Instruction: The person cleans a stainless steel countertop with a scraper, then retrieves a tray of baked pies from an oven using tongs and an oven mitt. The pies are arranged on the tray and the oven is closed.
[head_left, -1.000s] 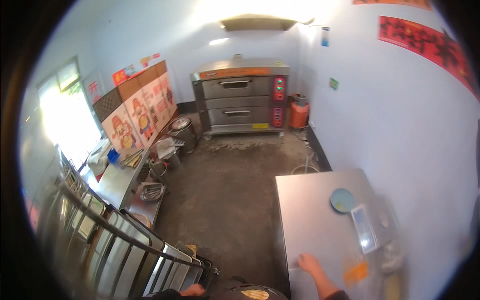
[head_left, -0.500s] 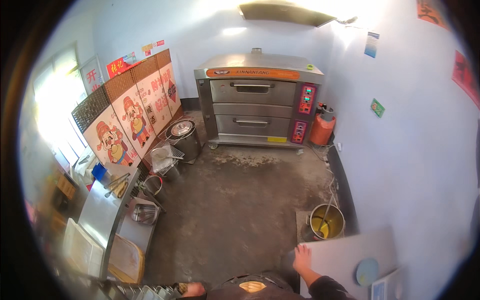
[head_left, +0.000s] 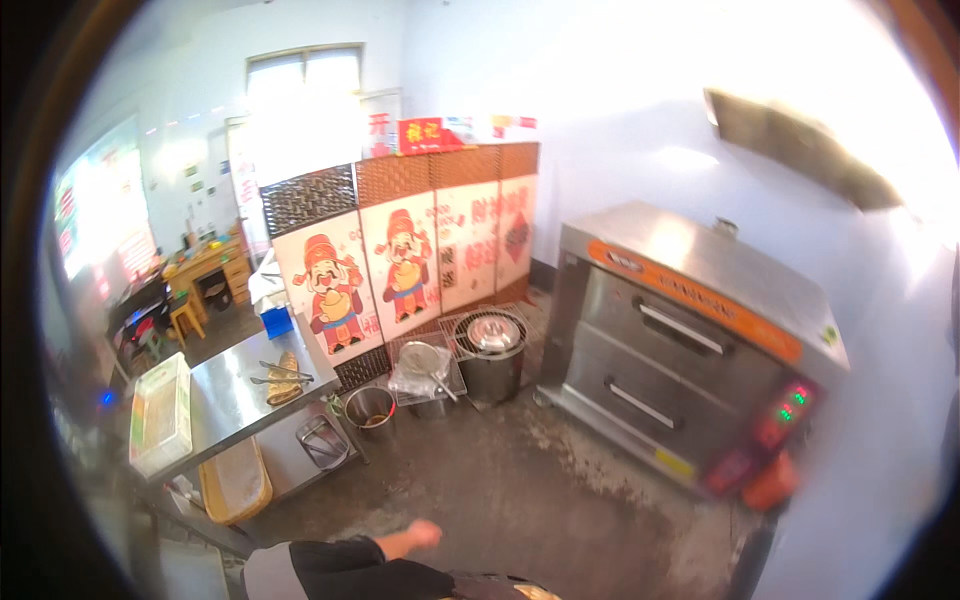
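My left hand (head_left: 423,534) is over the dark floor in front of me, its black-sleeved arm (head_left: 350,567) coming in from the lower left. The hand looks compact, but motion blur hides how the fingers lie. No held object shows at it, and it touches nothing that I can see. Nearest ahead of it stand a steel bucket (head_left: 370,408) and a clear plastic-covered pot with a handle sticking out (head_left: 420,370). My right hand is out of view.
A steel table (head_left: 225,390) at left bears a white crate (head_left: 160,415), tongs on flat bread (head_left: 285,378) and a blue box (head_left: 277,322). A wooden-rimmed tray (head_left: 235,485) leans below. A folding screen (head_left: 400,250), lidded steel drum (head_left: 493,365) and two-deck oven (head_left: 680,350) stand beyond.
My view has swung left, bringing the table and screen nearer the middle. My right hand, earlier on the right-hand tabletop, has left the view. My left hand has come forward over the floor.
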